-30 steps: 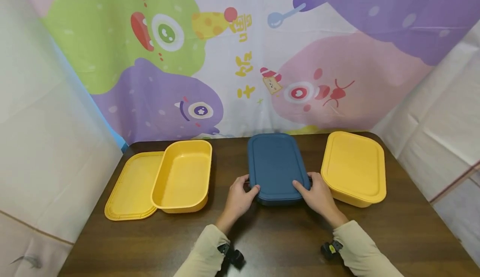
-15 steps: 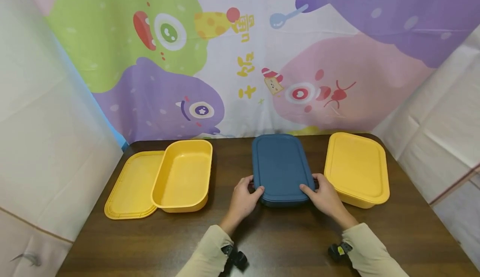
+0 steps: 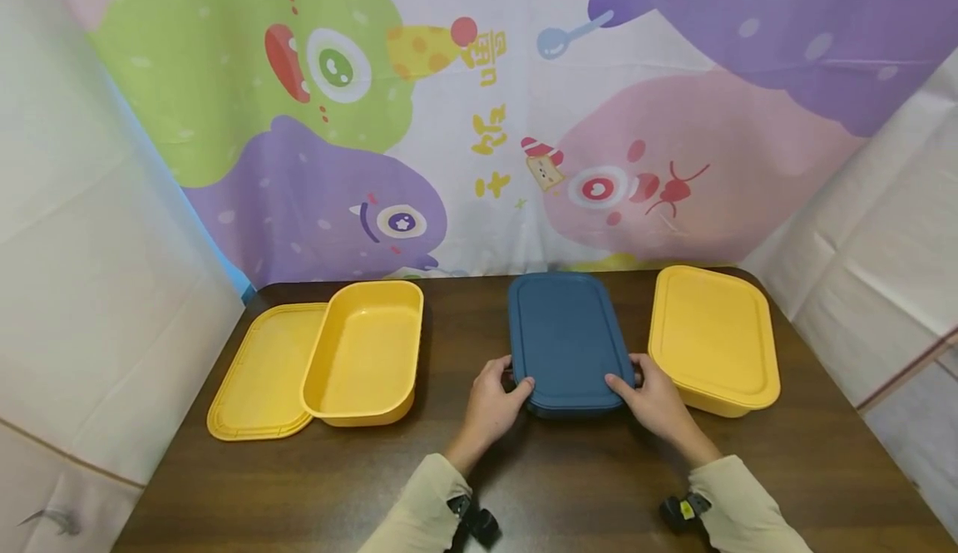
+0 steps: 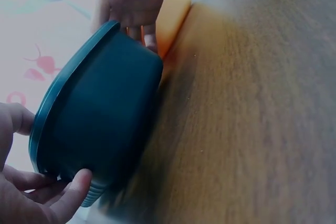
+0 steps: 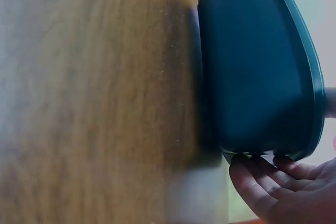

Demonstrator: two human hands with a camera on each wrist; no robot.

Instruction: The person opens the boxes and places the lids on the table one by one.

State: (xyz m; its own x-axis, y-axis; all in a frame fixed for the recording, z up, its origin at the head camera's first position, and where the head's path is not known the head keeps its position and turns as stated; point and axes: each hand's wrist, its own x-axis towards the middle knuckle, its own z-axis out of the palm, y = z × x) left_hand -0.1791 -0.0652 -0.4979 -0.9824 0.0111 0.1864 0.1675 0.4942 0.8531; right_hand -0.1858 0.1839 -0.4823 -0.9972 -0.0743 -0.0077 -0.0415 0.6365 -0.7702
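Note:
A dark blue lidded food container [image 3: 570, 341] stands on the table between both hands, its lid on. My left hand [image 3: 494, 399] grips its near left side, thumb on top of the lid edge and fingers along the wall. On the opposite side my right hand [image 3: 659, 399] holds it the same way, thumb over the lid's corner. In the left wrist view the container's wall [image 4: 100, 103] shows, with fingers under the rim. The right wrist view shows the other fingers [image 5: 262, 179] against the side below the lid.
A yellow lidded container [image 3: 714, 337] stands right beside my right hand. At the left, an open yellow container [image 3: 367, 353] overlaps a loose yellow lid [image 3: 262, 374]. A cartoon-printed cloth [image 3: 479, 229] hangs behind the table's [image 3: 569, 495] back edge.
Both hands have shifted the blue container a little to the right and slightly toward the near side, closer to the lidded yellow one. The yellow containers and loose lid stay put.

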